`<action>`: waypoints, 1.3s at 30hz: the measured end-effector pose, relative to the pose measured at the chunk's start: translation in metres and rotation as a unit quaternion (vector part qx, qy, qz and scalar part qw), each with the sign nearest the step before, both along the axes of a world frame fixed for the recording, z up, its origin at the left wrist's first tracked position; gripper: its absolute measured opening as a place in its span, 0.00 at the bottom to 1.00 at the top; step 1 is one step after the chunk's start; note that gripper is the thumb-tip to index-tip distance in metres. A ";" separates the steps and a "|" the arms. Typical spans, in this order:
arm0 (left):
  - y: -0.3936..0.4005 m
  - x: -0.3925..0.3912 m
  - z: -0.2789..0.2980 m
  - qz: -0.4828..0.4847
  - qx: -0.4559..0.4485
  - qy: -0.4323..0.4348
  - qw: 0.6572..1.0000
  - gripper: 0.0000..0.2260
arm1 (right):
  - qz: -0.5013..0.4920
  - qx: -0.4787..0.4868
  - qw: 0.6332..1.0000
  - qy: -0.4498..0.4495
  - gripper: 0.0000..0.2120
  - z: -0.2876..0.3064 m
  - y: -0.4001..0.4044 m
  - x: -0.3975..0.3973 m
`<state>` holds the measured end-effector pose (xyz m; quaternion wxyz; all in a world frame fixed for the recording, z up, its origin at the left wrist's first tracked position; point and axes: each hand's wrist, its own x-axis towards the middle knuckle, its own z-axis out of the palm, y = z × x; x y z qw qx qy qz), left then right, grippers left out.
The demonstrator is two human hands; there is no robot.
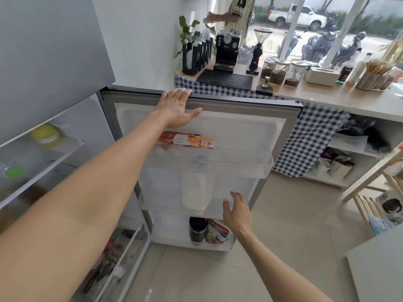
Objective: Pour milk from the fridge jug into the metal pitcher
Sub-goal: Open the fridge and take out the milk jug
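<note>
At the open fridge door (218, 118), stood early in the task: door swung wide, nothing yet lifted out. Rested the left hand (177, 107) flat over the door's top edge, fingers together and curled across the rim, thumb splayed out along the inner panel. Reached the right hand (236, 211) toward the middle door shelf (250, 168), fingers loosely spread and empty, just beside the front of the clear bin, gripping nothing; whether the fingertips touched the plastic could not be told.

Behind that clear bin, sat the milk jug (197, 188), pale and translucent, upright, cap near the shelf above, well to the left of the reaching hand. Judged as the step in hand: getting hold of the jug. Left to do, by that reckoning: lifting it clear, carrying it over, uncapping, pouring. Saw no metal pitcher anywhere in view, so could not place it.

As to writing: lay an orange-printed carton (187, 140) across the upper door shelf, bearing small print and a square code, too blurred to read. Stood a dark bottle (197, 232) in the bottom door bin, touching a red-and-white pack (218, 234) with a curved red word, perhaps ending "-ation", not legible for certain. Showed part of a red label in the crisper drawer (122, 264), unreadable as well. On the counter (327, 94) beyond, bore the jars no readable labels.
</note>
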<state>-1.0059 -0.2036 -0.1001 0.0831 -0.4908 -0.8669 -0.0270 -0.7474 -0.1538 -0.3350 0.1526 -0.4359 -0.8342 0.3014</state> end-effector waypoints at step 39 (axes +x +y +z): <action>-0.001 -0.001 -0.001 -0.005 0.023 -0.032 0.999 0.35 | 0.223 -0.221 0.949 0.021 0.26 0.025 -0.019 -0.100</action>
